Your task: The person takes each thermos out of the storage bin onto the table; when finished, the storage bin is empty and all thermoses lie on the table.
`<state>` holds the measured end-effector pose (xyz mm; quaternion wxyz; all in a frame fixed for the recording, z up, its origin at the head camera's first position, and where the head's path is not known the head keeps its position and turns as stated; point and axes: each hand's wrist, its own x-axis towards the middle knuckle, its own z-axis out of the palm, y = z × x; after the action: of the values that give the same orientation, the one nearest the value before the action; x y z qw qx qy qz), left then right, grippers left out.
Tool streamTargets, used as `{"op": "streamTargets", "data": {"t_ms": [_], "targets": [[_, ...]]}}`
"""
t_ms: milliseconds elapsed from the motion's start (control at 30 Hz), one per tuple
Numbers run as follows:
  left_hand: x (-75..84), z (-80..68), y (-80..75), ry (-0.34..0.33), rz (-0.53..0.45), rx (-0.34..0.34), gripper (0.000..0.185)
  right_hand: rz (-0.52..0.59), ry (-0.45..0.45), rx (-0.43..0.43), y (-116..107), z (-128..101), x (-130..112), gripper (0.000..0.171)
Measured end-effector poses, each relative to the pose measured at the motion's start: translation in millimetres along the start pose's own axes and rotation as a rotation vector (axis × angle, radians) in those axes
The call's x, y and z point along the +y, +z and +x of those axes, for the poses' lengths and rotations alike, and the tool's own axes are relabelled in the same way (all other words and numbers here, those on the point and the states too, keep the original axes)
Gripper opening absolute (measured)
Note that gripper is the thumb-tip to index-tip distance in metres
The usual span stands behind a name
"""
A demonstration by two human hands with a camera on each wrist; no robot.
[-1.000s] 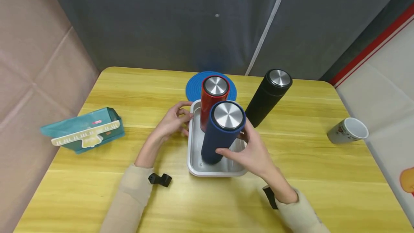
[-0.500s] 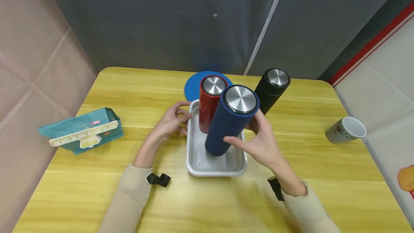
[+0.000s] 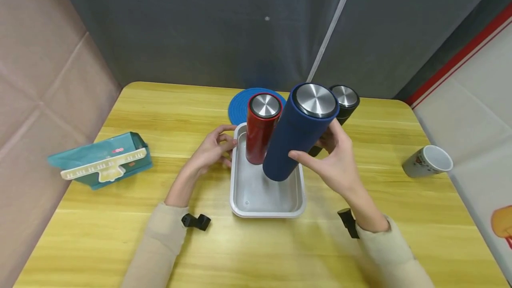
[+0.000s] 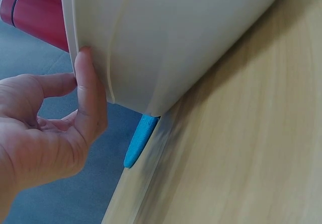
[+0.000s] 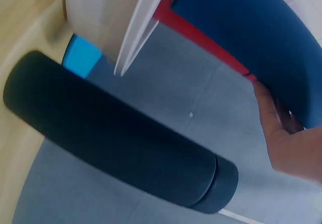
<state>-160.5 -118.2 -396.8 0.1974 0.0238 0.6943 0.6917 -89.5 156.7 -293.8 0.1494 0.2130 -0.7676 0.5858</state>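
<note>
My right hand (image 3: 332, 161) grips a dark blue thermos (image 3: 298, 134) with a steel lid, tilted and raised over the light grey rectangular tub (image 3: 267, 213). A red thermos (image 3: 262, 132) stands in the back of that tub. At the tub's left side, my left hand (image 3: 212, 148) holds the rim with its fingertips; in the left wrist view one finger lies on the outer wall (image 4: 151, 38). Behind the blue thermos, a black thermos (image 3: 349, 99) stands on the table, partly hidden; the right wrist view shows its body (image 5: 115, 131).
A round blue mat (image 3: 240, 106) lies behind the tub. On the left is a teal bag (image 3: 102, 159) with a cream clip, and on the right a white patterned cup (image 3: 420, 163). A grey panel (image 3: 200, 26) borders the table's (image 3: 256, 252) back edge.
My right hand has raised the blue thermos out of the tub and moved it up and to the right, where it overlaps the black thermos. My left hand has stayed at the rim.
</note>
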Motion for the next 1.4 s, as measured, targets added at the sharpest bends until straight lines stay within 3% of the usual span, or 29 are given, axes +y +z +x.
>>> {"op": "streamTargets", "data": {"t_ms": [267,533,1100,1400], "targets": [[0.5,0.1,-0.2,0.006,0.008,-0.003,0.045,-0.053,-0.016,0.026,-15,7,1,0.072],[-1.5,-0.4,-0.9,0.004,-0.007,-0.017,0.046,0.078,-0.062,0.112,-31,5,6,0.070],[-5.4,0.2,-1.8,0.006,-0.019,-0.021,0.047,0.124,-0.097,0.159,-56,1,18,0.072],[-3.8,1.6,-1.5,0.011,-0.023,-0.023,0.047,0.101,-0.052,0.197,-73,-5,21,0.073]]}}
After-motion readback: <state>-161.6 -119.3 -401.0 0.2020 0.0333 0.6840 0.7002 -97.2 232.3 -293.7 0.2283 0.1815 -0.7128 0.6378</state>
